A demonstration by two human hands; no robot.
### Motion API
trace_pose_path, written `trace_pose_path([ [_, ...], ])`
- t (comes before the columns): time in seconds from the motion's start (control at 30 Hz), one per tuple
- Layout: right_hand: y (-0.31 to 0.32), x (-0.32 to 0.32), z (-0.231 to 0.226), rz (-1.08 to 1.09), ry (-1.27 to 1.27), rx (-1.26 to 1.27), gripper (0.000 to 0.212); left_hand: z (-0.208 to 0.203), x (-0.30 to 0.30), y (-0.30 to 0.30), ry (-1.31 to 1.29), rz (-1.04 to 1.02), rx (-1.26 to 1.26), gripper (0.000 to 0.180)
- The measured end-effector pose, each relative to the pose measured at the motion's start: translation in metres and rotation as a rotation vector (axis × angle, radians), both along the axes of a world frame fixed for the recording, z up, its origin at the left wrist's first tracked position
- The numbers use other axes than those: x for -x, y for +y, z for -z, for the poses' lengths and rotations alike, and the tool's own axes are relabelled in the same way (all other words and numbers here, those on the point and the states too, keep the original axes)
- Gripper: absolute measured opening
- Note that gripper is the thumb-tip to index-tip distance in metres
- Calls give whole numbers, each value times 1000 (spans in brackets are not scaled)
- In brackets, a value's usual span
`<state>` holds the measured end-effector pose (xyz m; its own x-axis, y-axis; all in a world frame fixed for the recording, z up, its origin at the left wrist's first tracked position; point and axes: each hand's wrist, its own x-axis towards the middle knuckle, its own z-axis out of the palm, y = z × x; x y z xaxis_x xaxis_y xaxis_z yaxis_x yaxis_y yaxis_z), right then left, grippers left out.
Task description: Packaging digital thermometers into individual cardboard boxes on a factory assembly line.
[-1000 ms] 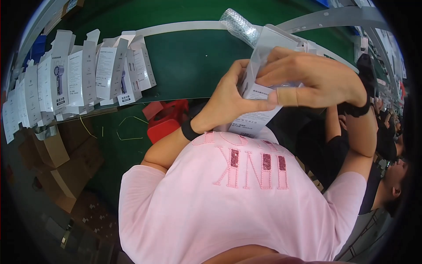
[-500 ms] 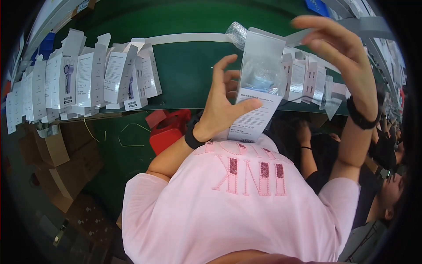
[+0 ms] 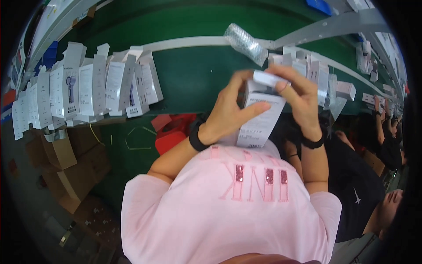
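A white printed carton (image 3: 262,121) stands upright close to my chest. My left hand (image 3: 222,110) is wrapped round its left side, thumb across the front. My right hand (image 3: 303,103) grips the carton's top from the right, thumb and fingers on the white top flap (image 3: 267,79), which is folded over. Whatever lies inside the carton is hidden now. Beyond my hands, a bubble-wrapped roll (image 3: 247,44) lies against the bench's white rail.
Several open white cartons (image 3: 90,88) stand in a row at left on the green bench (image 3: 189,75). More cartons (image 3: 317,79) stand at right. A red stool (image 3: 169,140) and brown boxes (image 3: 59,152) are below. A person in black (image 3: 351,185) sits close on my right.
My right hand has come down from the upper right onto the carton's top. The flap, upright before, is folded over, covering the plastic-wrapped blue item. My left hand keeps its hold.
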<state>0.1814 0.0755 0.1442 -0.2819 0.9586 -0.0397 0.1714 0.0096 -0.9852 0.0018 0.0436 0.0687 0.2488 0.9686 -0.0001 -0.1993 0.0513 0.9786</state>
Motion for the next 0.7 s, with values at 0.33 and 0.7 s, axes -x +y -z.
trace_pose_path([
  [0.33,-4,-18,0,-216,-136,-87,26,-9,-3,12,-3,86,34,62],
  [0.7,-17,-53,5,-200,-170,-179,47,-10,-23,34,-150,333,56,56],
])
